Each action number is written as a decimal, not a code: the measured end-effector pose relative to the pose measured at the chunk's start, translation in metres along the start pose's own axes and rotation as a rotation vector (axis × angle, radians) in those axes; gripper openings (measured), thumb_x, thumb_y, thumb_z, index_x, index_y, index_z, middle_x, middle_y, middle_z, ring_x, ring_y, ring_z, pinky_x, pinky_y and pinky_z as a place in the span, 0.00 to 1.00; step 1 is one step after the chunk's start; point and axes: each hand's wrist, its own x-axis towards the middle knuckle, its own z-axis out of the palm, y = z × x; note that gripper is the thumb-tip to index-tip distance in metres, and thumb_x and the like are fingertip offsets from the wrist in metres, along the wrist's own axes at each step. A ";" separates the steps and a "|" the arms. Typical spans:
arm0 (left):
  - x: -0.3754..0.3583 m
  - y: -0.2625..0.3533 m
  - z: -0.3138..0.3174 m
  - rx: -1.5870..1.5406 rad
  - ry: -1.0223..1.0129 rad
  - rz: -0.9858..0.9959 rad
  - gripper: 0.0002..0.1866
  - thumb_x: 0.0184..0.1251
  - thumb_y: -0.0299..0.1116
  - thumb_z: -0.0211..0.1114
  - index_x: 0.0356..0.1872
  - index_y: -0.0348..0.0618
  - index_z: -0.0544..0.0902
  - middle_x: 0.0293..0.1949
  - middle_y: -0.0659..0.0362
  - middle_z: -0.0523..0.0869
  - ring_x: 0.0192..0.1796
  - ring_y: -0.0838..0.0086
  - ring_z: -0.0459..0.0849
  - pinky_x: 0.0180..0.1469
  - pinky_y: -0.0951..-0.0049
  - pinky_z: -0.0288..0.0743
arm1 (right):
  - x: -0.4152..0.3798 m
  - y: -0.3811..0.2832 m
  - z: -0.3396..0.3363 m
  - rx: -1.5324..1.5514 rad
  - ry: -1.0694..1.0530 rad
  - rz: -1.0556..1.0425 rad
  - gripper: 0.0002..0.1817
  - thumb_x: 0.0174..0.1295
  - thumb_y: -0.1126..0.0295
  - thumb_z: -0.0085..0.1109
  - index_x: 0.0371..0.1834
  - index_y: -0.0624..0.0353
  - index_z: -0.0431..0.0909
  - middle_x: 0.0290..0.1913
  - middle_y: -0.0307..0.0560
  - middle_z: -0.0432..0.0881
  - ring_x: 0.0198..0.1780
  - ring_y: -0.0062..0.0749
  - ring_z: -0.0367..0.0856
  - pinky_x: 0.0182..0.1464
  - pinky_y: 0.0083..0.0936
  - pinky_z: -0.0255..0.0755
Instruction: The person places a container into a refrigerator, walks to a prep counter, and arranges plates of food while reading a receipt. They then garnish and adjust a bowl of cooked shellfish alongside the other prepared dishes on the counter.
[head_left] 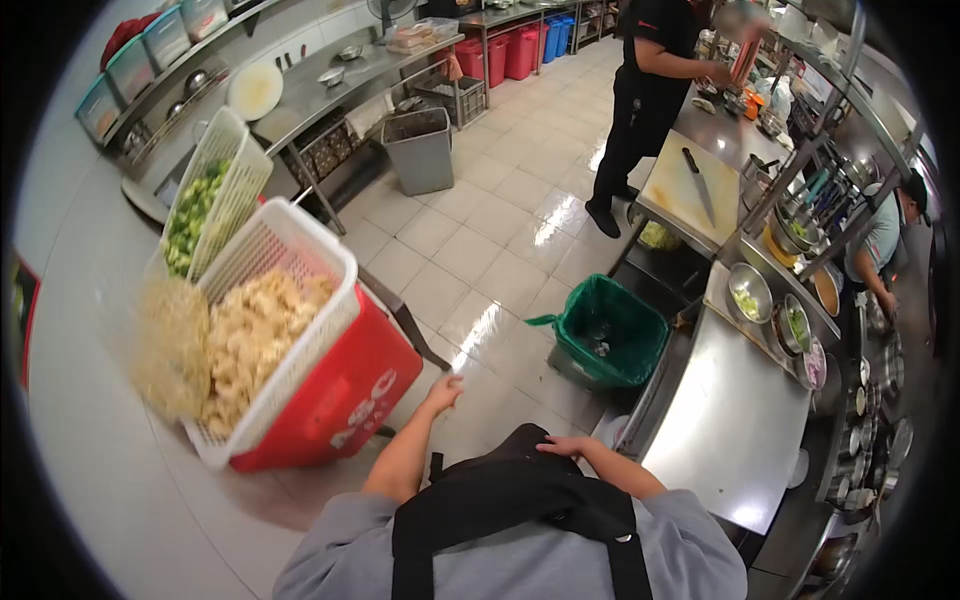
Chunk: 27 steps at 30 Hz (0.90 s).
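Observation:
My left hand (446,392) hangs in front of me over the tiled floor, its fingers loosely bent with nothing visible in them. It is nearest to a red cooler box (345,395) with white lettering, on which stands a white plastic basket (345,250) full of pale, cream-coloured pieces I cannot name for sure. Against the front of my black apron (520,500), my right hand (563,446) rests with fingers stretched out and holds nothing I can see. A second white crate (232,165) behind the basket contains green cut vegetables (195,215).
A green lined bin (610,335) stands ahead; a grey bin (418,150) is farther off. At right are a steel counter (735,410), metal bowls (748,292) and a knife (700,185) on a cutting board (675,205). One person (650,90) stands ahead, another (880,240) at far right.

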 end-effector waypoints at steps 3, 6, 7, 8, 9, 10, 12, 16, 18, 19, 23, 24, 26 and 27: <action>0.106 0.105 -0.025 -0.022 0.000 0.129 0.22 0.58 0.28 0.63 0.55 0.38 0.76 0.26 0.58 0.81 0.18 0.76 0.76 0.21 0.74 0.72 | -0.024 -0.013 -0.048 0.465 -0.090 0.164 0.46 0.58 0.29 0.44 0.71 0.52 0.61 0.68 0.47 0.67 0.66 0.38 0.68 0.64 0.46 0.63; 0.195 0.179 -0.045 -0.073 0.063 0.198 0.21 0.58 0.26 0.62 0.55 0.38 0.76 0.25 0.58 0.81 0.19 0.77 0.76 0.21 0.74 0.72 | 0.034 0.025 -0.087 0.600 -0.260 0.191 0.53 0.50 0.20 0.38 0.65 0.54 0.69 0.61 0.56 0.73 0.56 0.45 0.78 0.50 0.43 0.77; 0.218 0.199 -0.051 -0.110 0.104 0.183 0.21 0.58 0.26 0.62 0.55 0.38 0.76 0.25 0.57 0.81 0.19 0.76 0.77 0.22 0.73 0.73 | 0.043 0.022 -0.111 0.667 -0.272 0.173 0.51 0.51 0.20 0.37 0.62 0.54 0.72 0.56 0.54 0.77 0.51 0.43 0.81 0.46 0.39 0.78; 0.238 0.218 -0.058 -0.147 0.149 0.170 0.21 0.58 0.26 0.62 0.56 0.39 0.77 0.24 0.57 0.80 0.19 0.75 0.77 0.22 0.73 0.73 | 0.052 0.017 -0.144 0.729 -0.283 0.151 0.50 0.51 0.20 0.37 0.59 0.54 0.75 0.51 0.53 0.81 0.46 0.41 0.84 0.41 0.34 0.80; 0.256 0.227 -0.064 -0.163 0.168 0.174 0.21 0.58 0.26 0.62 0.56 0.39 0.77 0.24 0.57 0.80 0.19 0.75 0.77 0.22 0.73 0.73 | 0.062 0.009 -0.178 0.705 -0.284 0.157 0.50 0.51 0.20 0.37 0.59 0.54 0.75 0.51 0.53 0.81 0.46 0.41 0.84 0.41 0.34 0.80; 0.271 0.223 -0.070 -0.012 0.131 0.140 0.22 0.57 0.26 0.62 0.56 0.41 0.77 0.25 0.56 0.81 0.21 0.74 0.79 0.23 0.72 0.74 | 0.073 -0.002 -0.211 0.614 -0.268 0.211 0.46 0.52 0.22 0.40 0.54 0.53 0.78 0.44 0.50 0.83 0.39 0.38 0.84 0.37 0.32 0.80; 0.304 0.198 -0.084 0.224 0.087 0.061 0.23 0.55 0.26 0.62 0.55 0.44 0.78 0.28 0.54 0.83 0.23 0.72 0.82 0.25 0.71 0.77 | 0.099 -0.029 -0.281 0.291 -0.129 0.130 0.37 0.56 0.31 0.48 0.45 0.54 0.82 0.33 0.45 0.85 0.31 0.34 0.83 0.31 0.30 0.78; 0.311 0.142 -0.109 0.094 0.054 -0.260 0.21 0.53 0.29 0.64 0.51 0.44 0.81 0.35 0.50 0.86 0.29 0.67 0.86 0.32 0.67 0.80 | 0.140 -0.096 -0.412 -0.228 0.266 -0.105 0.22 0.64 0.52 0.52 0.44 0.61 0.80 0.33 0.43 0.84 0.35 0.28 0.81 0.37 0.29 0.75; 0.330 0.083 -0.130 0.230 -0.030 -0.284 0.21 0.53 0.32 0.64 0.51 0.43 0.81 0.37 0.49 0.86 0.34 0.66 0.86 0.36 0.65 0.80 | 0.155 -0.130 -0.470 -0.076 0.257 -0.093 0.21 0.64 0.53 0.52 0.44 0.61 0.79 0.32 0.43 0.84 0.35 0.27 0.81 0.37 0.28 0.75; 0.323 0.087 -0.136 0.204 -0.008 -0.387 0.19 0.52 0.32 0.65 0.48 0.42 0.83 0.37 0.51 0.86 0.35 0.67 0.86 0.37 0.68 0.79 | 0.165 -0.142 -0.499 0.093 0.270 -0.082 0.20 0.64 0.55 0.52 0.45 0.61 0.79 0.32 0.44 0.84 0.36 0.26 0.82 0.36 0.26 0.75; 0.346 0.082 -0.205 0.270 -0.238 -0.279 0.12 0.56 0.32 0.62 0.40 0.40 0.84 0.31 0.52 0.85 0.33 0.65 0.84 0.33 0.66 0.79 | 0.193 -0.164 -0.609 0.319 0.374 -0.134 0.19 0.65 0.55 0.52 0.44 0.61 0.78 0.33 0.44 0.84 0.34 0.28 0.82 0.35 0.27 0.76; 0.368 0.091 -0.223 0.121 -0.248 -0.282 0.11 0.57 0.33 0.62 0.38 0.40 0.84 0.31 0.51 0.84 0.33 0.65 0.84 0.32 0.65 0.79 | 0.183 -0.164 -0.621 0.426 0.435 -0.118 0.18 0.65 0.56 0.52 0.43 0.61 0.78 0.33 0.43 0.84 0.32 0.27 0.82 0.34 0.27 0.76; 0.439 0.099 -0.258 0.090 -0.320 -0.215 0.09 0.60 0.33 0.59 0.35 0.39 0.83 0.30 0.51 0.84 0.33 0.65 0.84 0.30 0.63 0.79 | 0.178 -0.144 -0.642 0.582 0.458 -0.043 0.17 0.65 0.58 0.51 0.42 0.62 0.78 0.32 0.44 0.84 0.30 0.28 0.82 0.33 0.27 0.77; 0.476 0.132 -0.265 0.081 -0.203 -0.415 0.08 0.60 0.31 0.57 0.34 0.38 0.82 0.30 0.52 0.84 0.31 0.65 0.85 0.28 0.64 0.78 | 0.177 -0.128 -0.652 0.630 0.424 0.002 0.16 0.65 0.59 0.52 0.41 0.62 0.78 0.32 0.44 0.84 0.30 0.29 0.82 0.32 0.27 0.77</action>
